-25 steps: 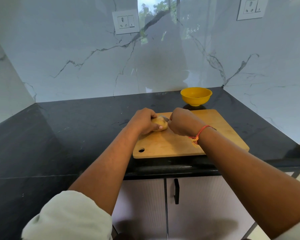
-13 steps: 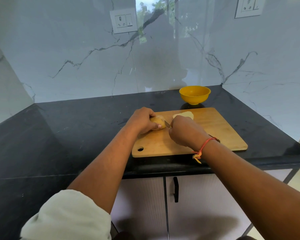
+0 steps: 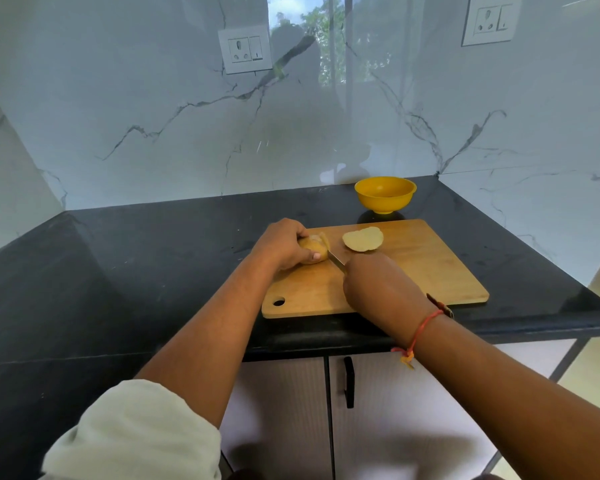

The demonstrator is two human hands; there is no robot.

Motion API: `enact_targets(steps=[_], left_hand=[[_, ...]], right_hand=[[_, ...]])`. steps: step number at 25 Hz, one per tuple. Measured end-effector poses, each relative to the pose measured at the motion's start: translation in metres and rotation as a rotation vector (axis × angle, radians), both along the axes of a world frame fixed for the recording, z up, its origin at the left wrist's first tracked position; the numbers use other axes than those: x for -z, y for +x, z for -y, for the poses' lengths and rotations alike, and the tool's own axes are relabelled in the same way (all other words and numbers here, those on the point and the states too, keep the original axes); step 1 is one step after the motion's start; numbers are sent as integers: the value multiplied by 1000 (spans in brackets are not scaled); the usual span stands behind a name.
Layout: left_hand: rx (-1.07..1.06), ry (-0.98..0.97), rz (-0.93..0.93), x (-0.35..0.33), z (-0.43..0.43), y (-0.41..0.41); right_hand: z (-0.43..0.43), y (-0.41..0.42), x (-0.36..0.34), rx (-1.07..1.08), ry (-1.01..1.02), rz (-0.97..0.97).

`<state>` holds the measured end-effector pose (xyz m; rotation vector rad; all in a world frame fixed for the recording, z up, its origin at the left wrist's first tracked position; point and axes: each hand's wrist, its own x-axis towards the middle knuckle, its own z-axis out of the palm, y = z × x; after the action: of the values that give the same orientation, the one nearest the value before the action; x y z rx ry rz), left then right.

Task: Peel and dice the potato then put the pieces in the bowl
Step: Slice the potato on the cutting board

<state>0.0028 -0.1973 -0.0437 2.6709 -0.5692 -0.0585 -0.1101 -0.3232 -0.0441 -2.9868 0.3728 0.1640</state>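
item: potato, cut in two. where both hands were closed together over it a second ago, the right hand (image 3: 378, 289) has drawn back toward us, and a pale oval cut piece of potato (image 3: 362, 239) lies flat on the light wooden cutting board (image 3: 430, 268), apart from the rest and on the side nearer the round yellow plastic bowl (image 3: 385, 194). the left hand (image 3: 284, 244) curls over the remaining yellow-brown potato piece (image 3: 314, 249) and pins it to the board's far left part. the right hand is closed around a small knife; only a short length of steel blade (image 3: 336, 259) shows, pointing at the held piece. reading: we judge the first cut done and dicing barely begun, with both pieces still to be cut down. we see nothing in the bowl, which stands on the black stone desk (image 3: 153, 254) just past the board. not made out: the knife handle, buried in the right fist; most of the held piece, under the left fingers; whether the blade tip touches it; whether its skin is fully off, the colour being ambiguous; a thin pale flap at its upper edge, peel or slice; the bowl's bottom, partly masked by its near wall.
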Motion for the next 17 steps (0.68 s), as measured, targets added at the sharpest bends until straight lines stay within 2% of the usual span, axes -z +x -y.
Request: enact_targets(steps=[3,9,17], left_hand=[[-3,-4,-6,-1,0,-1],[1,-58,-34,2,-2,-2],[10,-77,-57,2,-6,0]], right_hand=[[4,-3,2,9,12,-16],[15,-15,6,-29,40,262],[15,-2,-8,-41,43,378]])
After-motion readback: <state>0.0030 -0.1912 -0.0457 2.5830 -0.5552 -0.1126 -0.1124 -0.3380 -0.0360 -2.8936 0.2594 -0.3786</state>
